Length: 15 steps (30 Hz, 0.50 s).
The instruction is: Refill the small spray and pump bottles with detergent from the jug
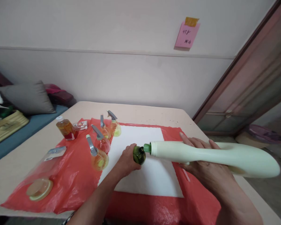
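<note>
My left hand (128, 161) is closed around a small, round, dark green bottle (138, 156) above the white sheet. In my right hand (208, 168) is a long, pale green plastic container (210, 153) with a handle, tilted almost level. Its green spout (147, 147) points left at the mouth of the small bottle. I cannot tell whether the spout touches the rim or whether liquid flows. Left of the white sheet (152, 184) stand several spray bottles with grey trigger heads, among them a yellow one (99, 159) and a pink one (103, 144).
Red plastic sheeting (72, 175) covers much of the table. At its left are an amber-liquid bottle (66, 128) with a white cap, a small packet (81, 125), a flat pouch (56, 152) and a round lidded container (40, 188). A pink note (186, 36) is taped to the wall.
</note>
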Available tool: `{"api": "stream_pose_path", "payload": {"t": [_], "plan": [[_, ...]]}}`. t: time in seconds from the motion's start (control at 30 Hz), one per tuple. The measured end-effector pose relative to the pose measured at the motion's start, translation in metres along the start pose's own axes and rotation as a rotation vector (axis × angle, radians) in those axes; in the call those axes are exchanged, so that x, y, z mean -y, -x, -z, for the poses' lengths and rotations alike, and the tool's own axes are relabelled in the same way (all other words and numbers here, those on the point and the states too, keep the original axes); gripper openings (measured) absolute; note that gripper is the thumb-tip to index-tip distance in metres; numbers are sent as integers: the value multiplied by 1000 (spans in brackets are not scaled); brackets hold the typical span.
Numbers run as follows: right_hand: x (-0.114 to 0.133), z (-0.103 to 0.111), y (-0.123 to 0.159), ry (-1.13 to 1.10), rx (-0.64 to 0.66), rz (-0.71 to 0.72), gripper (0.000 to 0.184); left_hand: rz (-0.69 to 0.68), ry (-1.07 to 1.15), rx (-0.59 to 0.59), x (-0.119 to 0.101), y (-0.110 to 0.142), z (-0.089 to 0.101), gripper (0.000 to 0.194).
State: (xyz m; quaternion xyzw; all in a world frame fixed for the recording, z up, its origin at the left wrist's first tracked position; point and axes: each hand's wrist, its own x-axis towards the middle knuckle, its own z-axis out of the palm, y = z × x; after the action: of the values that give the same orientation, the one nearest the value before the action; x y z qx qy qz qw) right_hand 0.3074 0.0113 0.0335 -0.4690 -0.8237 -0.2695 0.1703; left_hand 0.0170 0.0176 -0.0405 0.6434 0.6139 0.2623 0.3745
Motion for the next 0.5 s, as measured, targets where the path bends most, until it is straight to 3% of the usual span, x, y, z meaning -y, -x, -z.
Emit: {"api": "stream_pose_path", "payload": {"t": [0.5], "plan": [[3,2,-1,11,-24,-1,68,-1,0,15,-1,1,0,70]]}}
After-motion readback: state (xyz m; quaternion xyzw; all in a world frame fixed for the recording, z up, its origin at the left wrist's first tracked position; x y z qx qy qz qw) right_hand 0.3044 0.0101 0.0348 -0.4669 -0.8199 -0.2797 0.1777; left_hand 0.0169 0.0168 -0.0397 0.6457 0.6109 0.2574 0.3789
